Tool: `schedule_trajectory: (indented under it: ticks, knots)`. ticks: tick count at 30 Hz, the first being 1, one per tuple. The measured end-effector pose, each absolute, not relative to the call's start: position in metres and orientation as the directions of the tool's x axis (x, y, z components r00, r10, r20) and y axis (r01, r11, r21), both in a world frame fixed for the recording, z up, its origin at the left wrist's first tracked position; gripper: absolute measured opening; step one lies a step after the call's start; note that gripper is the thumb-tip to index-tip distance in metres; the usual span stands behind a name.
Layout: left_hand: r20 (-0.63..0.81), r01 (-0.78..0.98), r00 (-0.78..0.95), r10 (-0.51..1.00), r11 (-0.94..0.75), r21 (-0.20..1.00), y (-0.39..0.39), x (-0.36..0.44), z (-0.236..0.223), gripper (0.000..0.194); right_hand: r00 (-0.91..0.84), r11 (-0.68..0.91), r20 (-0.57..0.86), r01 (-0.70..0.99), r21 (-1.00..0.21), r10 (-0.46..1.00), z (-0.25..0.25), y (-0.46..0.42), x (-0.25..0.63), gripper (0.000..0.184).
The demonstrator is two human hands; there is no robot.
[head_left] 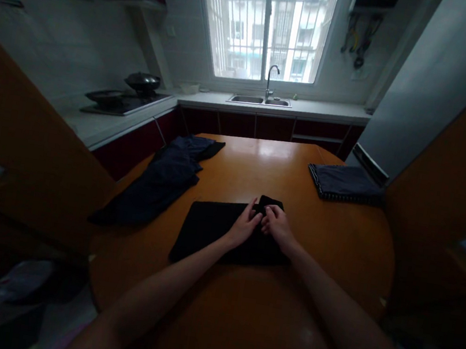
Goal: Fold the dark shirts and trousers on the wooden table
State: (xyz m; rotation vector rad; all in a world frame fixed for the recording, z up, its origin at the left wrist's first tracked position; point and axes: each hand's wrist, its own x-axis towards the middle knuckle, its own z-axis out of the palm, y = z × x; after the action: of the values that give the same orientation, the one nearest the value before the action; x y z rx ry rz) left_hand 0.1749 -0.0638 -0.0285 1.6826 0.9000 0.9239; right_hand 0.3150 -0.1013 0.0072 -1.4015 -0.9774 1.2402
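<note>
A black folded garment (211,227) lies flat on the round wooden table (247,311), its exact kind too dark to make out. My left hand (245,224) rests at its upper middle, with thumb and index finger apart. Close by on the right, my right hand (277,225) has its fingers curled in a pinch on the raised upper corner of the same garment. A small flap of black cloth sticks up just beyond the fingertips of both hands.
Dark blue clothing (167,173) lies loosely spread at the table's left side. A folded grey-blue cloth with a striped edge (348,183) sits at the right rim. Beyond are a sink (247,100), a stove with a pan (141,82) and a fridge (429,93).
</note>
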Motion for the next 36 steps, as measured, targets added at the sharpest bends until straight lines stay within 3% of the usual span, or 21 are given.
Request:
schedule_trajectory:
  ticks: [4, 7, 9, 11, 14, 17, 21, 26, 32, 34, 36]
  knots:
    - [0.241, 0.148, 0.512, 0.824, -0.361, 0.921, -0.063, 0.174, -0.026, 0.077, 0.164, -0.110, -0.120, -0.067, -0.992, 0.979, 0.006, -0.096, 0.323, 0.026]
    - [0.242, 0.126, 0.568, 0.787, -0.374, 0.919, -0.065, 0.174, -0.022, 0.079, 0.292, -0.050, 0.007, 0.188, -0.981, 0.956, 0.013, -0.093, 0.352, 0.023]
    - [0.226, 0.110, 0.573, 0.788, -0.347, 0.931, -0.066, 0.174, -0.020, 0.080, 0.318, -0.079, 0.078, 0.453, -0.888, 0.945, 0.017, -0.094, 0.370, 0.020]
    - [0.216, 0.101, 0.563, 0.797, -0.326, 0.940, -0.066, 0.174, -0.019, 0.078, 0.248, -0.137, 0.042, 0.661, -0.738, 0.968, 0.017, -0.099, 0.381, 0.022]
    - [0.207, 0.095, 0.558, 0.804, -0.310, 0.946, -0.067, 0.174, -0.019, 0.077, 0.160, -0.157, -0.044, 0.814, -0.559, 0.986, 0.016, -0.106, 0.383, 0.021]
    - [0.217, 0.083, 0.544, 0.810, -0.309, 0.947, -0.066, 0.173, -0.021, 0.075, 0.108, -0.099, -0.016, 0.828, -0.552, 0.994, 0.017, -0.107, 0.377, 0.008]
    - [0.220, 0.125, 0.524, 0.823, -0.329, 0.936, -0.064, 0.173, -0.023, 0.072, 0.132, -0.078, 0.043, 0.784, -0.615, 0.990, 0.021, -0.103, 0.370, 0.012]
    - [0.250, 0.084, 0.502, 0.828, -0.334, 0.939, -0.062, 0.173, -0.026, 0.067, 0.219, -0.147, 0.131, 0.898, -0.416, 0.967, 0.033, -0.119, 0.360, 0.024]
    - [0.234, 0.067, 0.502, 0.833, -0.307, 0.949, -0.063, 0.171, -0.024, 0.057, 0.124, -0.142, -0.120, 0.977, -0.159, 0.985, 0.041, -0.142, 0.344, 0.019]
    - [0.227, 0.105, 0.506, 0.832, -0.321, 0.941, -0.064, 0.171, -0.022, 0.048, 0.103, -0.124, -0.137, 0.979, -0.159, 0.985, 0.041, -0.141, 0.343, 0.018]
    - [0.218, 0.135, 0.506, 0.834, -0.326, 0.936, -0.064, 0.171, -0.020, 0.040, 0.076, -0.107, -0.139, 0.966, -0.235, 0.987, 0.043, -0.137, 0.348, 0.016]
